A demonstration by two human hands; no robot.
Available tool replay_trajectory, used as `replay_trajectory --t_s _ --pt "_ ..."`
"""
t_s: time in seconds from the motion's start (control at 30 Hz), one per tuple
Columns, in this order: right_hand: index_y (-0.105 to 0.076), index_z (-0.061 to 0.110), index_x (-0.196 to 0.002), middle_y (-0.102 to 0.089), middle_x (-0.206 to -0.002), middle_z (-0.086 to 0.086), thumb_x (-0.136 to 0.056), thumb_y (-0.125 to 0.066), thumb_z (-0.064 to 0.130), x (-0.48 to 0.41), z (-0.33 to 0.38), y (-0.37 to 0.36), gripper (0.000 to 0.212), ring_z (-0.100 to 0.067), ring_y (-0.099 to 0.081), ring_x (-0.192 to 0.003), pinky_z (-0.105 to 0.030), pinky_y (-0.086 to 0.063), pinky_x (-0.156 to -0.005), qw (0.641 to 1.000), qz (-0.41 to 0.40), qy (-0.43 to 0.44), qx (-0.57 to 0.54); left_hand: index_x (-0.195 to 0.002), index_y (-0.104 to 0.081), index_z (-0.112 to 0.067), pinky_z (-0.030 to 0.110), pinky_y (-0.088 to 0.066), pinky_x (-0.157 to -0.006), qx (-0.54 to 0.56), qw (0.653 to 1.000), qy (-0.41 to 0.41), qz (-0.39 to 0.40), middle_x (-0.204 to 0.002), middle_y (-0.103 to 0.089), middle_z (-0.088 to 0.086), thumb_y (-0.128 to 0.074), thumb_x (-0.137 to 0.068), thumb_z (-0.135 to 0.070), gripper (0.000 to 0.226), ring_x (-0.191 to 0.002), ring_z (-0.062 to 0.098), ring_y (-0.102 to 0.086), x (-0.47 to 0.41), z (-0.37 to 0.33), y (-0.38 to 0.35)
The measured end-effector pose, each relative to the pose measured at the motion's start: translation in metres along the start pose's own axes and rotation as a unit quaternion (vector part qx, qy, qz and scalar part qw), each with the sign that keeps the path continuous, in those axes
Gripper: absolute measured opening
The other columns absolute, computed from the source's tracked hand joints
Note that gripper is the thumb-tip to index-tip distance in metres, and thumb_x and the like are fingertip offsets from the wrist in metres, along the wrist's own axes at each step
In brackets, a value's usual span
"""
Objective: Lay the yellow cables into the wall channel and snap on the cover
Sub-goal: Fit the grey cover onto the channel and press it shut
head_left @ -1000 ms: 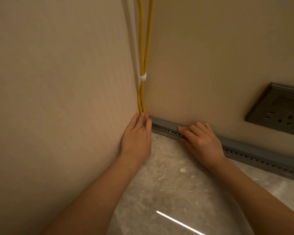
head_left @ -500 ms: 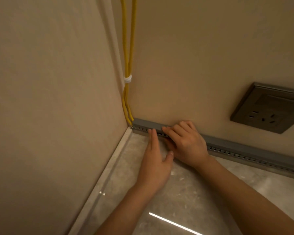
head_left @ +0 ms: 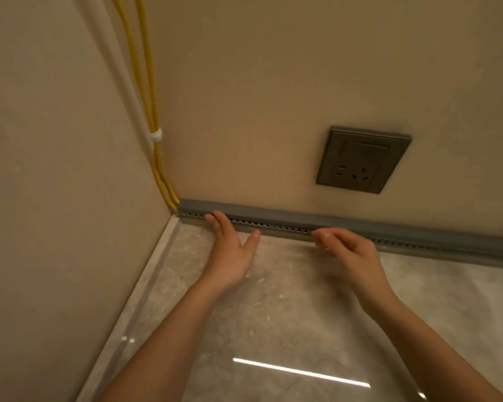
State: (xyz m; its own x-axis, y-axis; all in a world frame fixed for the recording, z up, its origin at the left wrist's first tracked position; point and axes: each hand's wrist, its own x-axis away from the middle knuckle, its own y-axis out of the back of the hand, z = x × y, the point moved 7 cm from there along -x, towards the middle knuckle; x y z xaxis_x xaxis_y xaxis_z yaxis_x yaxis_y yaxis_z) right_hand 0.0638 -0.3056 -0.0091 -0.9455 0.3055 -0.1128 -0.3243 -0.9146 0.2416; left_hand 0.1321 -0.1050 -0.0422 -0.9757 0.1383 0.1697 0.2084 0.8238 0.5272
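My left hand (head_left: 230, 250), fingers straight, touches the slotted grey wall channel (head_left: 269, 225) near the corner. My right hand (head_left: 352, 252), blurred, seems loosely curled and empty, just beside it. Two round yellow cables (head_left: 155, 161) drop down the corner into the channel's end. Best to press the smooth plastic cover (head_left: 273, 212) evenly along, corner outward.

A dark wall socket (head_left: 362, 161) sits on the beige wall (head_left: 259, 82) above the glossy marble floor (head_left: 288, 300), which reflects a strip of light (head_left: 301, 372)
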Motion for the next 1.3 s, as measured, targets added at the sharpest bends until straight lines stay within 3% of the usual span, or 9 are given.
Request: replay_trajectory --t_s 0.13,0.33,0.43,0.53,0.67,0.83,1.1,1.2,1.3 --pt "-0.067 0.015 -0.068 -0.067 -0.073 -0.001 -0.094 -0.051 0.026 -0.004 -0.028 0.051 0.033 -0.009 -0.057 -0.070 -0.022 -0.041 -0.063 0.991 -0.102 -0.086 -0.014 -0.142 0.024 -0.009 0.019 0.000 -0.108 0.014 1.000 0.001 -0.012 -0.148 0.036 0.006 -0.046 -0.095 -0.035 0.089 -0.142 0.015 0.014 0.001 -0.001 -0.003" --pt "-0.063 0.015 -0.082 -0.065 -0.080 -0.003 -0.092 -0.054 0.013 0.004 -0.035 0.046 0.014 -0.018 -0.057 -0.076 -0.026 -0.044 -0.069 0.989 -0.108 -0.011 0.097 -0.145 0.018 -0.012 0.022 -0.005 -0.111 0.044 0.998 0.007 -0.042 -0.152 0.030 0.002 -0.051 -0.094 -0.031 0.088 -0.143 0.014 0.008 0.004 -0.002 -0.003" --pt "-0.062 0.017 -0.089 -0.064 -0.090 -0.005 -0.085 -0.058 0.003 0.005 -0.035 0.043 0.015 -0.019 -0.059 -0.083 -0.037 -0.048 -0.077 0.990 -0.086 0.008 0.110 -0.148 -0.013 -0.009 0.023 -0.015 -0.110 0.091 0.981 0.014 -0.171 -0.157 -0.006 0.008 -0.058 -0.090 -0.024 0.074 -0.140 0.020 -0.020 0.011 -0.002 0.007" --pt "-0.058 0.020 -0.096 -0.061 -0.099 -0.003 -0.079 -0.062 0.002 0.006 -0.036 0.039 0.025 -0.017 -0.057 -0.090 -0.040 -0.049 -0.083 0.988 -0.051 0.021 0.145 -0.121 -0.048 -0.005 0.025 -0.042 -0.082 0.158 0.951 0.051 -0.260 -0.123 -0.050 0.015 -0.064 -0.086 -0.022 0.043 -0.094 0.019 -0.054 0.020 -0.004 0.002" --pt "-0.055 0.022 -0.098 -0.057 -0.101 0.001 -0.076 -0.066 0.006 0.006 -0.040 0.039 0.029 -0.017 -0.054 -0.095 -0.041 -0.047 -0.086 0.984 -0.044 0.020 0.172 -0.096 -0.060 0.002 0.023 -0.046 -0.049 0.327 0.934 0.144 -0.005 -0.076 -0.064 0.012 -0.055 -0.092 -0.029 0.031 -0.055 0.018 -0.059 0.015 -0.024 -0.071" --pt "-0.056 0.018 -0.094 -0.059 -0.097 -0.003 -0.072 -0.064 -0.004 0.005 -0.035 0.041 0.032 -0.020 -0.056 -0.094 -0.040 -0.047 -0.086 0.989 -0.041 0.045 0.134 -0.100 -0.056 0.006 0.020 -0.054 -0.045 0.404 0.857 0.260 0.185 -0.084 -0.063 0.019 -0.060 -0.086 -0.040 0.048 -0.066 0.024 -0.063 0.016 -0.057 -0.124" --pt "-0.064 0.016 -0.101 -0.065 -0.110 -0.007 -0.087 -0.059 0.007 0.004 -0.043 0.071 0.017 -0.015 -0.060 -0.101 -0.023 -0.044 -0.089 0.983 0.098 -0.150 -0.040 -0.121 -0.048 0.008 0.032 -0.056 -0.059 0.409 0.828 0.313 0.221 -0.098 -0.067 0.020 -0.062 -0.087 -0.030 0.053 -0.079 0.026 -0.066 0.002 -0.069 -0.134" --pt "-0.060 0.002 -0.108 -0.058 -0.118 -0.018 -0.092 -0.049 0.014 0.016 -0.053 0.103 0.023 -0.024 -0.058 -0.103 -0.032 -0.046 -0.091 0.896 -0.035 -0.288 -0.335 -0.122 -0.045 0.009 0.034 -0.054 -0.070 0.425 0.816 0.325 0.219 -0.113 -0.064 0.022 -0.062 -0.087 -0.025 0.051 -0.087 0.028 -0.063 -0.001 -0.070 -0.133" --pt "-0.036 -0.005 -0.134 -0.042 -0.137 -0.022 -0.093 -0.046 0.015 0.033 -0.055 0.146 0.046 -0.030 -0.043 -0.126 -0.037 -0.039 -0.101 0.799 -0.181 -0.274 -0.504 -0.124 -0.044 0.010 0.036 -0.052 -0.074 0.436 0.809 0.327 0.220 -0.109 -0.063 0.024 -0.063 -0.087 -0.021 0.052 -0.088 0.029 -0.063 -0.002 -0.071 -0.134"
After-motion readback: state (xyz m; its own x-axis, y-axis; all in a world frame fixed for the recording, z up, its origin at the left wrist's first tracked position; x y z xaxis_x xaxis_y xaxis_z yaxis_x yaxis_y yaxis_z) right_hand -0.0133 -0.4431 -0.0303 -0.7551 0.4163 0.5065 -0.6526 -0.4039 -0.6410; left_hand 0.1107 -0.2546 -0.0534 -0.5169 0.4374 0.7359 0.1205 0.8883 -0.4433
